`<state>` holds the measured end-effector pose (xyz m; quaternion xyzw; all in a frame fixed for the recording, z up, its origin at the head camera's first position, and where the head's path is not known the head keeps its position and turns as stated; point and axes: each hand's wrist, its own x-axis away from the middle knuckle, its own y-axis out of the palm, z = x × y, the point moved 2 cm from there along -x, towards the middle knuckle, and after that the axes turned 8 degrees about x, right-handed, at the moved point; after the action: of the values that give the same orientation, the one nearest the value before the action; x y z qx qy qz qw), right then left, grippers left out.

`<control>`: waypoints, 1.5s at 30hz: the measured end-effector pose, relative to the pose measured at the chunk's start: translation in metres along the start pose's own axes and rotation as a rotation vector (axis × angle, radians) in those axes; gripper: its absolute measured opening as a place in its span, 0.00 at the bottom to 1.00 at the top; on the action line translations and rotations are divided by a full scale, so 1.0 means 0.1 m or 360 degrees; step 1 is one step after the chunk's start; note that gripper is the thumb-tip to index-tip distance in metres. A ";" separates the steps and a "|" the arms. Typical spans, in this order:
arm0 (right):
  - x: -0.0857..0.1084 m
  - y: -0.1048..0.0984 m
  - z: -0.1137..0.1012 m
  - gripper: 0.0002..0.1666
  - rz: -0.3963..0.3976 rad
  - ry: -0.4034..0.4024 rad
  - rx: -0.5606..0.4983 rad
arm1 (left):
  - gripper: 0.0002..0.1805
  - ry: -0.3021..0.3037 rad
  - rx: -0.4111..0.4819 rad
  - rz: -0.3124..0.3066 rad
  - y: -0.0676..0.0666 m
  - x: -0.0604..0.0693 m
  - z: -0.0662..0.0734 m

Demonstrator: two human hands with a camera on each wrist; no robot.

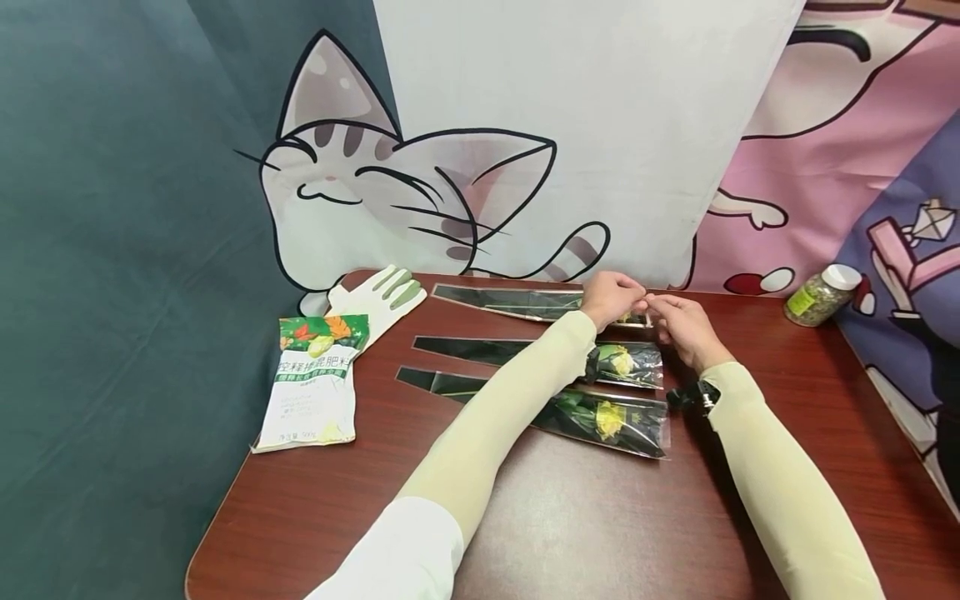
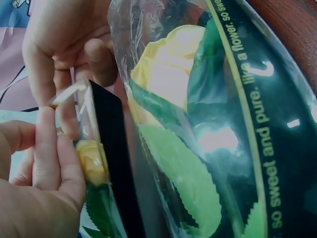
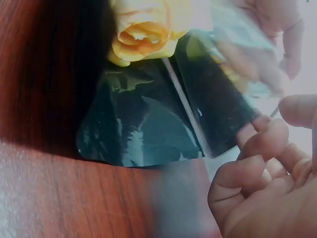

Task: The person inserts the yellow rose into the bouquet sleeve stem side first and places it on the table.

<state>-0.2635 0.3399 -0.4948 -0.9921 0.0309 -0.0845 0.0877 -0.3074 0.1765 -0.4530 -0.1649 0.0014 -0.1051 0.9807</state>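
Note:
Three dark flower sleeves with clear fronts lie side by side on the table, each holding a yellow rose: a near sleeve [image 1: 570, 417], a middle sleeve [image 1: 641, 372] and a far sleeve [image 1: 517, 302]. My left hand [image 1: 611, 297] and right hand [image 1: 684, 327] meet at the right end of the far one. In the left wrist view, the fingertips of my left hand [image 2: 47, 158] and right hand [image 2: 69, 44] pinch the clear film at that sleeve's end. The right wrist view has my right hand [image 3: 267, 183] beside the middle sleeve's end [image 3: 143, 129], its fingers curled; the left hand is blurred.
White-and-green gloves [image 1: 382, 300] lie at the back left, partly under a white-and-green fertilizer bag [image 1: 311, 392]. A clear jar of granules with a white lid [image 1: 821, 296] lies tipped at the back right. Printed cloth [image 1: 637, 83] hangs behind the table.

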 end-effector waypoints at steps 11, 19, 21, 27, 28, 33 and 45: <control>0.05 0.00 0.04 0.21 0.0059 -0.0088 0.0392 | 0.07 -0.0324 0.0177 -0.0095 0.07 -0.10 -0.12; 0.11 0.01 0.06 0.26 0.0027 -0.0160 0.0456 | 0.10 -0.0061 -0.0120 -0.0113 -0.07 -0.23 -0.13; 0.11 0.02 0.07 0.28 0.0016 -0.0157 0.0500 | 0.11 0.0066 -0.0325 -0.0086 -0.14 -0.27 -0.14; 0.17 0.06 0.05 0.28 -0.0084 -0.0083 0.0628 | 0.14 0.0159 -0.0762 -0.0157 -0.23 -0.27 -0.18; 0.19 0.08 0.03 0.27 -0.0106 -0.0078 0.0655 | 0.15 0.0135 -0.0814 -0.0182 -0.23 -0.25 -0.20; 0.17 0.12 0.07 0.22 -0.0107 -0.0130 0.0767 | 0.20 -0.0063 -0.0909 -0.0290 -0.24 -0.26 -0.32; 0.11 0.12 0.13 0.21 -0.0077 -0.0161 0.0781 | 0.20 -0.0146 -0.0839 -0.0309 -0.43 -0.32 -0.41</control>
<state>-0.2510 0.3292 -0.5082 -0.9445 -0.0187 -0.0419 0.3252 -0.3489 0.1303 -0.4786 -0.4182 -0.0317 -0.1870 0.8883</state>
